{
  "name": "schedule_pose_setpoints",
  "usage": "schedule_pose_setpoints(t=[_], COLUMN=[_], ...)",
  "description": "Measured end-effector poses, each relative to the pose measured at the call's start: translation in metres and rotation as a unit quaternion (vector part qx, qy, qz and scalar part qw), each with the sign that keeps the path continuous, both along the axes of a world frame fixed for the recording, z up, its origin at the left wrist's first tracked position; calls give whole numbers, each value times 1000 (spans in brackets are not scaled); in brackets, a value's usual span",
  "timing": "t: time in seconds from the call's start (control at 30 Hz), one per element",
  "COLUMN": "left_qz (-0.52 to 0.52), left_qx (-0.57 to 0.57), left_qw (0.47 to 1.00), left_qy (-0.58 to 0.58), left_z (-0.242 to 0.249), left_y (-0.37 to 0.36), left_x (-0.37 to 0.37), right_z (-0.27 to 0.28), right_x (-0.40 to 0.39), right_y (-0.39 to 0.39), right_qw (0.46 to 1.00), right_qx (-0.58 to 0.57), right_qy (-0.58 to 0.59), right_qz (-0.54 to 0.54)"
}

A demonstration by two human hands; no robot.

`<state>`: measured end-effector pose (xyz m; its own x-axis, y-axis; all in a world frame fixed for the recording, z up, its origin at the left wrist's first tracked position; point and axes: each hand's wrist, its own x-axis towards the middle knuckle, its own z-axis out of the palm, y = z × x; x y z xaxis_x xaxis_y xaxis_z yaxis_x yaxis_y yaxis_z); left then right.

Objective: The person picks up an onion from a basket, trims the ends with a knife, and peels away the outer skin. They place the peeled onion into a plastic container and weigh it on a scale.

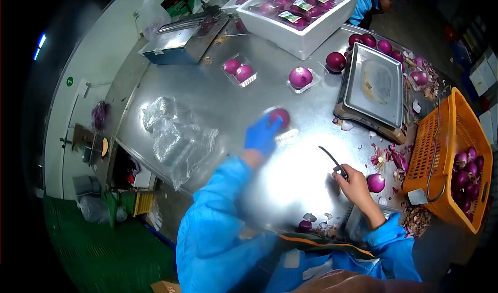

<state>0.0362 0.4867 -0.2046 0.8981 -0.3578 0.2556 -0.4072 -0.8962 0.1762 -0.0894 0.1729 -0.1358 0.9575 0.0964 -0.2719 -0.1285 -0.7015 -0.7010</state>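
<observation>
My left hand (261, 138), in a blue glove, reaches over the metal table with its fingers closed against a red onion (280, 117). That onion sits at a clear plastic tray (287, 135), partly hidden by the fingers. My right hand (358, 186) is bare and wrapped around the handle of a small knife (332, 158), its curved dark blade pointing up and left. Just right of it lies a peeled red onion (376, 183). Farther off, one tray holds a single onion (300, 77) and another tray holds two onions (244, 73).
A scale (376, 85) stands to the right, beside loose onions and peelings. An orange crate (430, 153) of onions is at the right edge. A white foam box (303, 39) holds packed onions. Plastic bags (179, 137) lie left; a wrapping machine (181, 36) stands behind. Another person (365, 0) is at the back.
</observation>
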Motion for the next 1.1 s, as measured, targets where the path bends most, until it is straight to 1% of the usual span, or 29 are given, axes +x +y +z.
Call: schedule_pose_setpoints(t=[0.03,0.07,0.1,0.17,0.23,0.3,0.33,0.37,0.47,0.5,0.53,0.57,0.6,0.63,0.67,0.73,0.77,0.8,0.83,0.87,0.9,0.93,0.97,1.0,1.1], left_qz=[10,18,22,62,81,105,120,138,267,215,161,62,-38,-10,-208,-350,-386,-402,-428,-449,-469,-489,-504,-512,-509], left_qx=[13,28,42,55,69,127,119,114,144,23,-97,-114,-119,-230,-218,-256,-248,-235,-188,-203,-156,-110,0,110,214], left_qw=[1000,998,996,994,984,979,980,979,953,976,982,987,981,964,950,901,884,861,819,789,787,783,799,803,796], left_qy=[-16,-44,-73,-65,-140,-117,-105,-94,1,-15,-28,-91,-149,130,-80,-26,89,203,332,369,369,368,329,286,249], left_z=[4,3,-2,-18,-31,-40,-43,-43,-15,-22,-40,-18,6,51,39,52,40,27,49,32,32,42,54,67,37], left_y=[10,19,28,45,61,72,79,80,59,48,37,-9,-55,-107,-132,-187,-202,-217,-233,-240,-244,-249,-254,-259,-272], left_x=[19,38,58,102,137,168,181,193,208,220,234,202,168,127,87,-3,-44,-85,-119,-152,-168,-183,-197,-207,-229], right_z=[-1,10,6,5,15,7,14,13,12,13,15,16,21,26,30,35,38,42,35,30,27,28,29,30,14], right_x=[-4,-7,-10,-17,-23,-29,-30,-31,-37,-39,-42,-45,-51,-53,-58,-65,-71,-83,-91,-102,-111,-119,-128,-136,-155], right_y=[-1,3,2,0,-2,-8,-9,-11,-16,-18,-21,-24,-29,-34,-39,-49,-55,-63,-69,-76,-82,-88,-94,-99,-110], right_qw=[1000,1000,1000,995,993,991,994,993,990,989,988,987,975,957,935,905,883,879,869,861,854,851,847,843,825], right_qx=[13,26,18,37,53,46,39,43,55,57,59,62,102,136,180,193,198,228,221,223,226,245,265,283,325], right_qy=[-6,3,-18,-91,-103,-124,-103,-108,-119,-111,-100,-89,-87,-85,-99,-220,-280,-228,-229,-241,-253,-232,-210,-188,-166], right_qz=[0,-12,-8,-5,-14,-24,-26,-36,-55,-79,-99,-116,-178,-240,-289,-309,-320,-351,-380,-388,-394,-402,-410,-417,-432])
